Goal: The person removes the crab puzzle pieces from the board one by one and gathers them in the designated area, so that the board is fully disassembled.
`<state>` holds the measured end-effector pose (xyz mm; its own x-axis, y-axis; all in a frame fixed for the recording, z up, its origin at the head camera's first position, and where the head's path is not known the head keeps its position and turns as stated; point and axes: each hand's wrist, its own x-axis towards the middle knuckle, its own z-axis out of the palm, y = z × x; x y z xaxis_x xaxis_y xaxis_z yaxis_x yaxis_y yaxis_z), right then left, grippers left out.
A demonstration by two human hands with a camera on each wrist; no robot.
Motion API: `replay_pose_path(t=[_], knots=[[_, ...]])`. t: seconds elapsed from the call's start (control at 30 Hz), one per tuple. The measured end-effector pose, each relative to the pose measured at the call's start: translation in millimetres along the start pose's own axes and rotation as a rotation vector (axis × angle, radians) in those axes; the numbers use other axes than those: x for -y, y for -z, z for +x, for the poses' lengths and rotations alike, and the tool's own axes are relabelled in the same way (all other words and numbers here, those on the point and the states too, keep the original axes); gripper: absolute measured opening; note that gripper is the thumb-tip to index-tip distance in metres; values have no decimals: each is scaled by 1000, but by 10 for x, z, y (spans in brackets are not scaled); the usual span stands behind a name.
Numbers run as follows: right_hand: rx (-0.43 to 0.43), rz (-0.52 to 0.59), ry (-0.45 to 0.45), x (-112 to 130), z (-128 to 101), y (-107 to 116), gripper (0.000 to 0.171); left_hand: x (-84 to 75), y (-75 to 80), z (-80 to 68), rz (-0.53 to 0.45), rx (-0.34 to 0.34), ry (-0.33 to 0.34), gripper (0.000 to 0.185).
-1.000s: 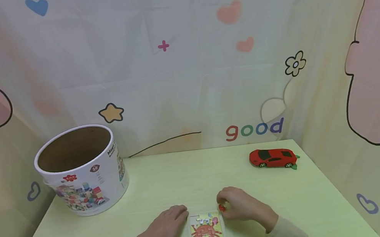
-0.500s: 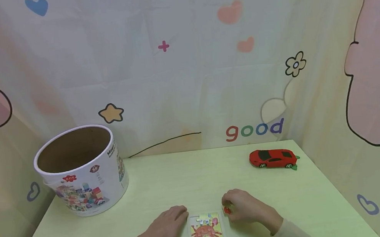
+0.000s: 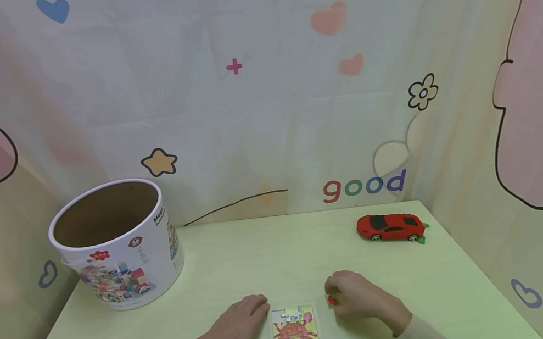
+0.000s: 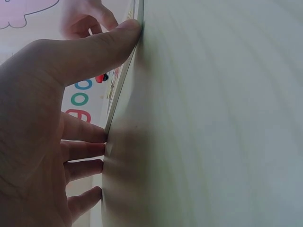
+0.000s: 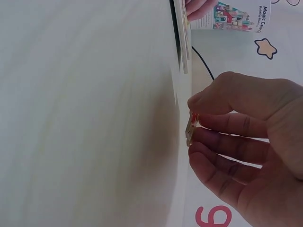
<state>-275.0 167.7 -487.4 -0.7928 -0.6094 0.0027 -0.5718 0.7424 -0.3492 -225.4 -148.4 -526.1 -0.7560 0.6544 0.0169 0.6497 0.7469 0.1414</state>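
head view first: where is the puzzle?

it lies flat on the table, at six o'clock in the view. it has a red crab on yellow, and a pale gap near its eleven o'clock corner.

what about the left hand?

it is at nine o'clock from the puzzle, with its fingers stretched out. the left wrist view shows its thumb touching the puzzle's edge.

and the right hand?

that one pinches a small piece with red on it. the piece is at two o'clock from the puzzle, apart from it. i can't tell if it touches the table.

anything else?

a big white tub, way off at ten o'clock from the puzzle. a red toy car sits far off near two o'clock, with green bits poking out at its back.
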Motion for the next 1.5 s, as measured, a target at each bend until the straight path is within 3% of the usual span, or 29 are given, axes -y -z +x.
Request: replay_pose_path(t=[0.4,1.03,1.5], knots=[[14,22,-10,-79,-68,17,24,0,-20,-10,40,-34,-19,107],[52,57,-74,-79,-118,50,24,-25,40,1,-10,5,11,107],[92,81,-89,-122,-100,47,26,-15,9,-13,16,-26,-13,107]])
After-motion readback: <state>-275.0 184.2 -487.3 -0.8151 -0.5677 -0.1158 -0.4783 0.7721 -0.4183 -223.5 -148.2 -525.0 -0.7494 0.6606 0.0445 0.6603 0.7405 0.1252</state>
